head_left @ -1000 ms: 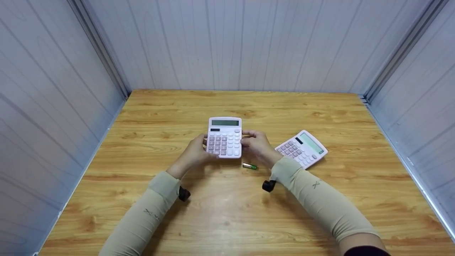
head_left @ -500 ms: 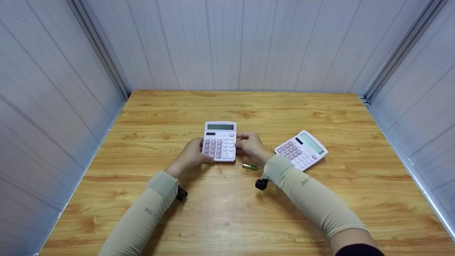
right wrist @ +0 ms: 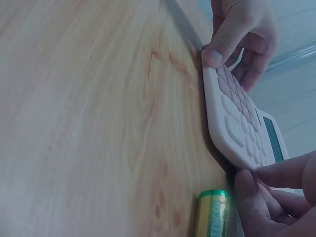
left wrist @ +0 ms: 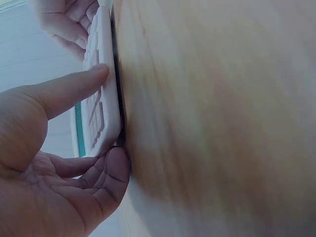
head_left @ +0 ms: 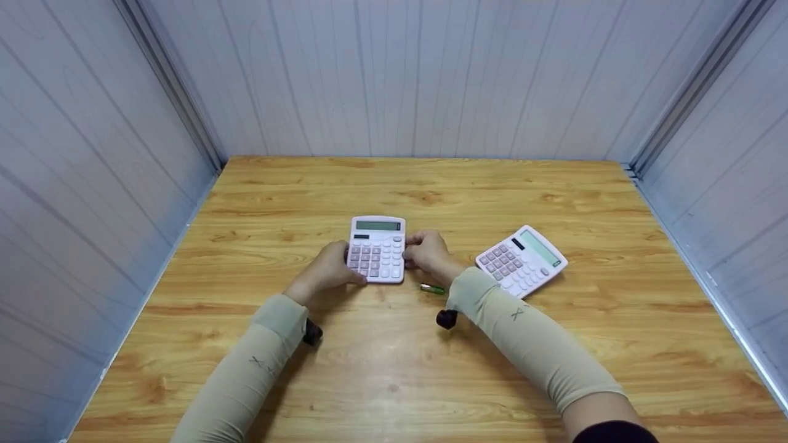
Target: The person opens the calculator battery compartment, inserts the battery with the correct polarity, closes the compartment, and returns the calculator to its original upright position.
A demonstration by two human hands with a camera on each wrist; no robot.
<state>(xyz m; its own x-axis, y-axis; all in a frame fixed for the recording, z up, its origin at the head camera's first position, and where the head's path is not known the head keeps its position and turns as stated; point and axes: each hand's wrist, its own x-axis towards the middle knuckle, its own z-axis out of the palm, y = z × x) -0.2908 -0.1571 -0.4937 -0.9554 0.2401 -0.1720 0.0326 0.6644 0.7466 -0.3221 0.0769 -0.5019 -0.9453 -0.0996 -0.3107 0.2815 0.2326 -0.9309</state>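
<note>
A pale pink calculator (head_left: 377, 251) lies face up at or just above the tabletop, its screen towards the back wall. My left hand (head_left: 325, 269) grips its left side; in the left wrist view the thumb (left wrist: 81, 89) presses the front edge and the fingers are curled at the side. At the opposite side, my right hand (head_left: 429, 252) pinches the edge between thumb and fingers, as the right wrist view shows. Close to the right hand lies a green battery (head_left: 432, 288), with its end also visible in the right wrist view. The calculator's underside is hidden.
A second pink calculator (head_left: 523, 259) lies tilted to the right of my right hand, partly covered by the sleeve. Pale panel walls (head_left: 394, 80) enclose the wooden table (head_left: 394, 363) at the back and both sides.
Both hands have lowered the calculator towards the tabletop, shifting it slightly left and nearer to me. The battery and the second calculator have stayed in place.
</note>
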